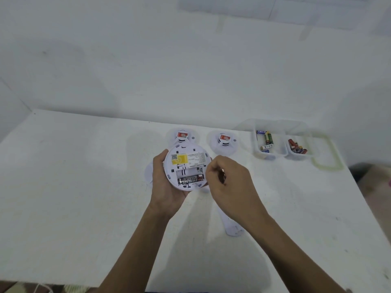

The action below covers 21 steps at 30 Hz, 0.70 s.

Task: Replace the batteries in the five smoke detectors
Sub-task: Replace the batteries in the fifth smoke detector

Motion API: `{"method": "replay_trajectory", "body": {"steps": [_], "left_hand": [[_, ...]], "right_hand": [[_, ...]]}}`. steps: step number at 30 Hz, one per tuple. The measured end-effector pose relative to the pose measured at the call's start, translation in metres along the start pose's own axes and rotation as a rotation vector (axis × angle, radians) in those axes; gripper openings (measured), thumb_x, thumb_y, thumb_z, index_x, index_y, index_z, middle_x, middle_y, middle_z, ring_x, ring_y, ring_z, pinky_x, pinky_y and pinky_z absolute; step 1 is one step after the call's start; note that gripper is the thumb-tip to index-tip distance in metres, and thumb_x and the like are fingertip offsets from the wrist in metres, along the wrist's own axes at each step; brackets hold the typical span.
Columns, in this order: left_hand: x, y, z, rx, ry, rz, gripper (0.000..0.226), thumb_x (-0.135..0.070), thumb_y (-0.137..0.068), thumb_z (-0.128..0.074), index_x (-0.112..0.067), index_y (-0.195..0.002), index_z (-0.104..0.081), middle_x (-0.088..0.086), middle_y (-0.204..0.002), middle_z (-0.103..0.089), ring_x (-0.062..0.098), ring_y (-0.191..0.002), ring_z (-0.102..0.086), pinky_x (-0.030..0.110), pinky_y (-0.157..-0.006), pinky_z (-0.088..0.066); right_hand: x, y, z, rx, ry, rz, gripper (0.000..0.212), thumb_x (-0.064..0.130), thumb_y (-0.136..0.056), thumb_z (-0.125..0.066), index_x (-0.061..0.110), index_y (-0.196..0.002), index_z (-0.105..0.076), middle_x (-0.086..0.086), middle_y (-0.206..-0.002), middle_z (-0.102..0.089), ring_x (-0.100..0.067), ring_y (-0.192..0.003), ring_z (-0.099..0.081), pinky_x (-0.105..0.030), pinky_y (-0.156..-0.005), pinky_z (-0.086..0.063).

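White table (pixel 84 187), seen from above, set against a pale wall (pixel 127 60). At its far right stand two clear plastic tubs, touching side by side. The left tub (pixel 257 149) holds a few loose batteries in green, yellow and purple wrappers. The right tub (pixel 289 155) holds a heap of mostly red ones. A clear lid (pixel 325 166) with a greenish rim lies flat just right of them.

Two smoke detectors rest on the table near the far edge, the left detector (pixel 182 142) and the right detector (pixel 224 144). Each carries a red label on its raised centre (print too small to read).

A third, the open smoke detector (pixel 185 163), is lifted just above the table in front of the left one, with its back facing the camera. The left hand (pixel 167 185) grips it, thumb on the rim and fingers beneath. The lower of its two battery slots holds a black battery (pixel 190 180) marked "EVEREADY SUPER HEAVY DUTY". Above the slots sits a yellow sticker (pixel 179 159) with a square code; the grey print beside it is illegible.

The right hand (pixel 230 185), beside the detector's right rim, has its fingers curled round a small dark object (pixel 222 176) (what it is cannot be told). A white plastic piece (pixel 232 227) lies under that forearm.
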State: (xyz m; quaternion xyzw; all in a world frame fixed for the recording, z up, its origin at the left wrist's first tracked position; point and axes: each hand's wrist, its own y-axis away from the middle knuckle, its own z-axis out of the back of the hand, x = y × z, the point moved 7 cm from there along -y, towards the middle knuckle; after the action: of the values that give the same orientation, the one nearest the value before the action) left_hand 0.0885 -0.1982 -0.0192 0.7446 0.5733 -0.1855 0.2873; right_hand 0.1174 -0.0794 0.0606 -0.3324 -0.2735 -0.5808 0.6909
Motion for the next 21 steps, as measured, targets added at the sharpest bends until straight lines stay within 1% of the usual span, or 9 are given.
{"method": "replay_trajectory", "body": {"steps": [2,3,4,6,8,10,15,19,21], "left_hand": [[-0.004,0.002,-0.004,0.009,-0.009,-0.039,0.042,-0.044,-0.081,-0.039,-0.026,-0.095,-0.075,0.008,-0.103,-0.072,0.026,-0.094,-0.069,0.040,-0.077,-0.057],[-0.005,0.003,-0.006,0.013,-0.013,-0.055,0.042,-0.043,-0.080,-0.039,-0.027,-0.090,-0.076,0.005,-0.100,-0.073,0.023,-0.091,-0.070,0.037,-0.075,-0.057],[-0.006,0.003,-0.005,0.008,-0.015,-0.067,0.043,-0.043,-0.081,-0.037,-0.027,-0.090,-0.076,0.004,-0.099,-0.073,0.023,-0.091,-0.070,0.036,-0.075,-0.058],[-0.005,0.002,-0.001,-0.016,-0.009,-0.077,0.044,-0.042,-0.088,-0.033,-0.025,-0.100,-0.073,0.005,-0.103,-0.072,0.024,-0.096,-0.068,0.035,-0.076,-0.058],[-0.004,0.001,0.002,-0.037,-0.007,-0.074,0.045,-0.039,-0.097,-0.025,-0.022,-0.113,-0.062,0.006,-0.108,-0.069,0.028,-0.102,-0.064,0.036,-0.078,-0.058],[-0.004,0.001,0.002,-0.050,-0.033,-0.081,0.044,-0.039,-0.099,-0.022,-0.020,-0.119,-0.056,0.009,-0.113,-0.066,0.031,-0.108,-0.060,0.037,-0.080,-0.057],[-0.008,0.003,-0.002,-0.073,-0.072,-0.112,0.044,-0.046,-0.088,-0.034,-0.024,-0.108,-0.066,0.006,-0.108,-0.069,0.027,-0.104,-0.063,0.036,-0.079,-0.053],[-0.011,0.004,-0.003,-0.093,-0.088,-0.156,0.046,-0.050,-0.078,-0.039,-0.027,-0.100,-0.071,0.005,-0.105,-0.071,0.026,-0.103,-0.063,0.040,-0.085,-0.048],[-0.012,0.004,-0.001,-0.099,-0.092,-0.167,0.046,-0.050,-0.077,-0.038,-0.025,-0.102,-0.068,0.004,-0.103,-0.072,0.026,-0.102,-0.063,0.038,-0.083,-0.049]], "right_hand": [[0.000,0.003,-0.002,-0.038,0.042,-0.009,0.009,0.012,-0.090,-0.057,0.010,-0.082,-0.060,0.013,-0.068,-0.049,0.007,-0.064,-0.051,-0.004,-0.056,-0.037],[0.001,0.004,-0.003,-0.060,0.059,-0.005,0.007,0.013,-0.089,-0.060,0.011,-0.083,-0.061,0.016,-0.066,-0.046,0.006,-0.064,-0.051,-0.003,-0.057,-0.037],[0.002,0.005,-0.004,-0.080,0.077,0.005,0.006,0.014,-0.088,-0.062,0.011,-0.082,-0.061,0.016,-0.065,-0.044,0.003,-0.061,-0.051,-0.002,-0.058,-0.037],[0.003,0.007,-0.007,-0.101,0.114,0.014,0.007,0.017,-0.086,-0.066,0.013,-0.083,-0.062,0.012,-0.071,-0.049,0.001,-0.058,-0.048,-0.001,-0.060,-0.037],[0.002,0.008,-0.010,-0.114,0.135,-0.002,0.007,0.021,-0.086,-0.066,0.014,-0.085,-0.063,0.008,-0.079,-0.055,0.000,-0.061,-0.049,-0.001,-0.063,-0.039],[0.001,0.009,-0.011,-0.126,0.125,-0.042,0.007,0.022,-0.087,-0.066,0.016,-0.087,-0.064,0.008,-0.082,-0.056,0.000,-0.064,-0.051,-0.001,-0.066,-0.040],[-0.002,0.010,-0.015,-0.152,0.024,-0.177,0.010,0.025,-0.088,-0.066,0.018,-0.094,-0.064,0.005,-0.092,-0.063,0.001,-0.072,-0.054,-0.001,-0.065,-0.040],[-0.008,0.009,-0.020,-0.159,-0.049,-0.276,0.011,0.030,-0.087,-0.066,0.023,-0.095,-0.062,0.008,-0.092,-0.065,-0.001,-0.078,-0.059,-0.001,-0.061,-0.040],[-0.009,0.009,-0.023,-0.150,-0.094,-0.313,0.014,0.031,-0.087,-0.067,0.023,-0.097,-0.063,0.010,-0.088,-0.065,-0.001,-0.077,-0.060,-0.001,-0.060,-0.039]]}}
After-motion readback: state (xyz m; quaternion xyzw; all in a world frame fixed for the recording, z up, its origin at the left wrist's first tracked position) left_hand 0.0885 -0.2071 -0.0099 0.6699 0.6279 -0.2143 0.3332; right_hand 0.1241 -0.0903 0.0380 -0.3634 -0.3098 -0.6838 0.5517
